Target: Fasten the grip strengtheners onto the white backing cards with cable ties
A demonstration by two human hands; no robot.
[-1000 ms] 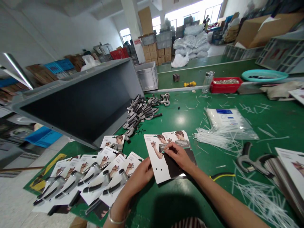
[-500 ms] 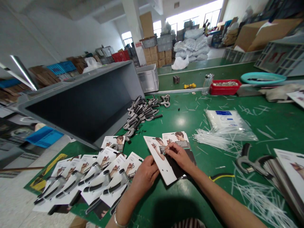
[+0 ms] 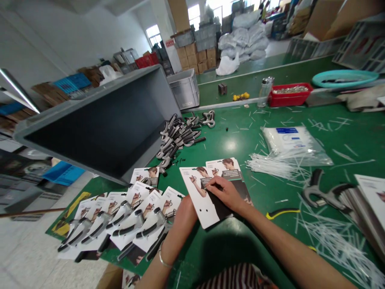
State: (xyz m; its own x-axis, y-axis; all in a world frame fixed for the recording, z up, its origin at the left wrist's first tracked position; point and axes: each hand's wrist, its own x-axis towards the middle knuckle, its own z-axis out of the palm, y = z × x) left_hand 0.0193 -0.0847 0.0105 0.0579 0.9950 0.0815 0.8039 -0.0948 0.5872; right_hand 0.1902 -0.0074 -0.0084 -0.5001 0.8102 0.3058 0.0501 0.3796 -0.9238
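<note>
My right hand (image 3: 225,193) rests on a white printed backing card (image 3: 200,196), its fingertips pinched at the card's upper middle around something thin. My left hand (image 3: 184,221) grips the card's lower left edge. A second printed card (image 3: 224,168) lies partly beneath it. To the left, several hand grip exercisers mounted on cards (image 3: 129,216) lie overlapping. Beyond them sits a loose pile of grey and black hand grippers (image 3: 177,138). White cable ties (image 3: 276,166) and their plastic bag (image 3: 291,140) lie to the right, and yellow-handled pliers (image 3: 282,212) lie nearer.
A grey plastic crate (image 3: 99,132) leans at the table's left. Behind the green work table (image 3: 240,241) are a grey Bosch crate (image 3: 183,89), a glass jar (image 3: 265,91), a red tray of metal parts (image 3: 289,94) and a teal dish (image 3: 344,78). A stack of cards (image 3: 369,200) sits right.
The whole view has tilted, with the table shifting upward in the picture. My left hand has slid down along the card's edge, and the card has turned slightly.
</note>
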